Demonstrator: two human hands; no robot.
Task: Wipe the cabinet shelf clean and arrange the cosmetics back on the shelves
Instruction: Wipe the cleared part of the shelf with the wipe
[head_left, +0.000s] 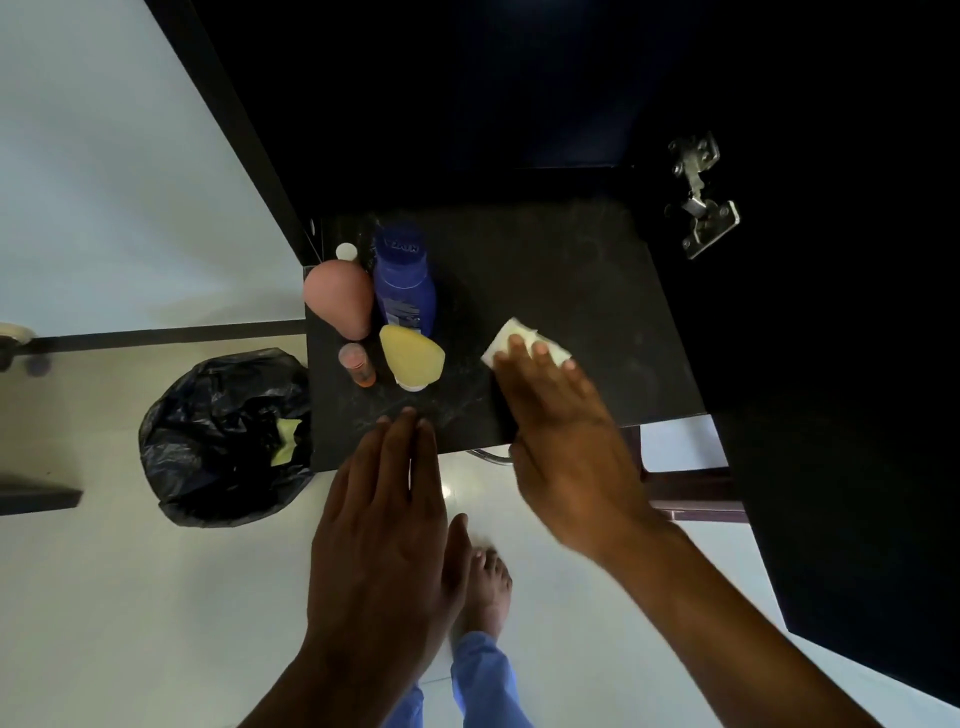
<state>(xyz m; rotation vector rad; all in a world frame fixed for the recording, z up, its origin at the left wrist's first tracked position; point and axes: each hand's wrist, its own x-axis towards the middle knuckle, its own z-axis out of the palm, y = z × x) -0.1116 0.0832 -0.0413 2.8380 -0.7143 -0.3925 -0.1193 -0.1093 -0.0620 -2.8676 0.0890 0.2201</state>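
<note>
Head cam, looking down at a black cabinet shelf (571, 270) w/ dusty, streaky surface. R hand (566, 447) lies flat, palm down, fingers (540, 353) stretched out and pressing a white folded wipe (511, 332) onto the shelf, about mid-shelf toward the front; wipe pinned under the fingertips, not pinched or wrapped. L hand (384, 525) open too, fingers straight and close together, tips touching the shelf's front edge, holding nothing. Cosmetics bunched on the shelf's L side, clear of the wipe: blue lotion bottle (404, 283) at back, appears upright; pink rounded bottle (338, 299) just L of it, touching or nearly so; small white cap (346, 252) behind the pink one, can't tell what it belongs to; yellow tube (411, 356) in front of the blue bottle w/ whitish cap end toward the camera; small orange bottle (356, 364) just L of the yellow tube. R part of shelf bare. Metal hinge (701, 195) on the dark cabinet wall at R, above shelf level. Below on the pale tiled floor (156, 597): bin lined w/ black bag (223, 436) at L of the shelf, something yellow-green inside. Person's bare foot (485, 587) and blue trouser leg (483, 675) seen between the arms. R hand a bit motion-blurred.
</note>
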